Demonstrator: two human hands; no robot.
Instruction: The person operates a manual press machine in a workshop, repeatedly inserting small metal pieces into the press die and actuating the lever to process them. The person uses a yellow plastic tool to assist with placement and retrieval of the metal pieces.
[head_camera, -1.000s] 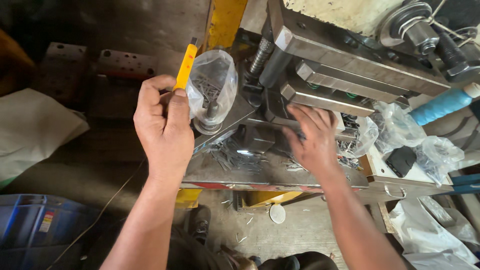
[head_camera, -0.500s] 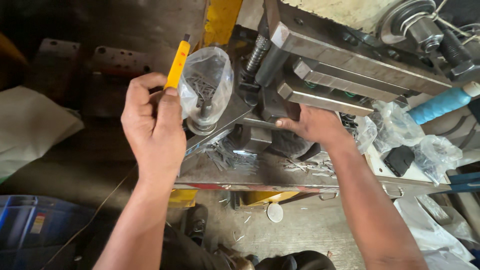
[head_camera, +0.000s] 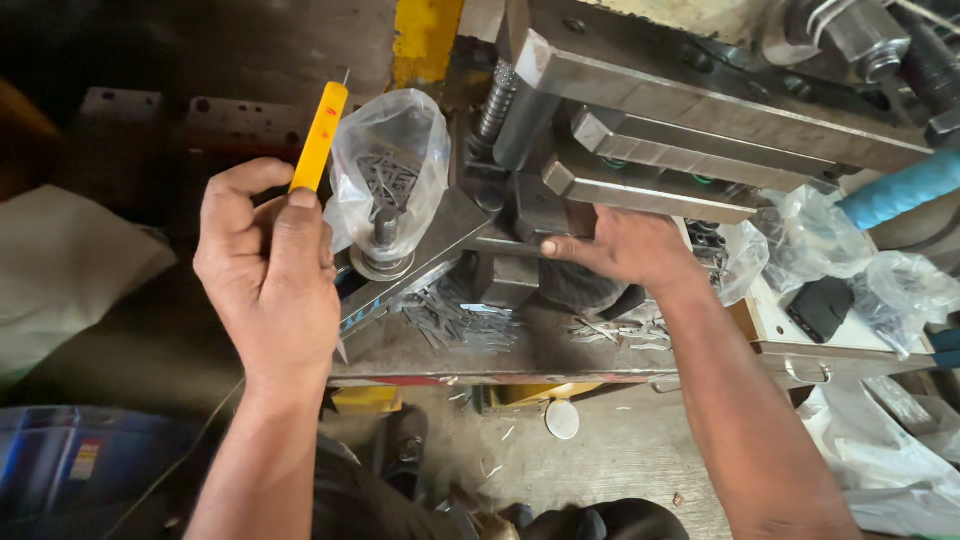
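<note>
- Since a second ago the right hand (head_camera: 625, 245) has slid off the bed and in under the press's steel bars (head_camera: 660, 160).
- Left hand (head_camera: 270, 275) is clenched round a yellow-handled tool (head_camera: 320, 135), tip up, beside a clear bag of metal bits (head_camera: 390, 175).
- Right fingers are half curled against the die block; can't tell if they're grasping anything.
- Stamped strips (head_camera: 460, 320) litter the greasy machine bed (head_camera: 520, 355); dusty concrete floor below.
</note>
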